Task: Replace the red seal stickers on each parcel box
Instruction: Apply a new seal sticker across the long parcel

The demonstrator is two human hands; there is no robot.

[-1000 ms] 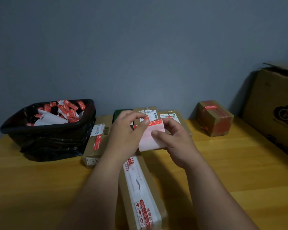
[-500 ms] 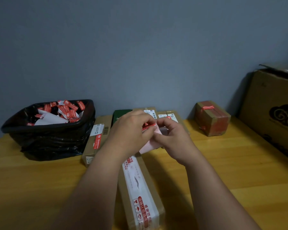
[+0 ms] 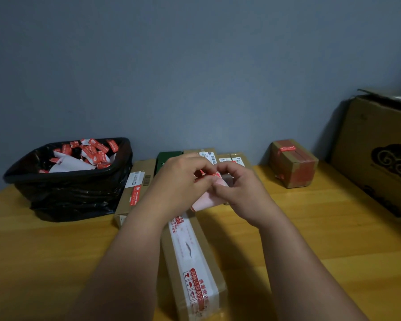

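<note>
Above the long parcel box on the wooden surface, the left hand and right hand meet, fingers curled, both pinching a pale pink sticker sheet with a red seal sticker at its top edge. A black bin of peeled stickers sits to the left, a small taped box to the right.

Bin left of boxes
</note>
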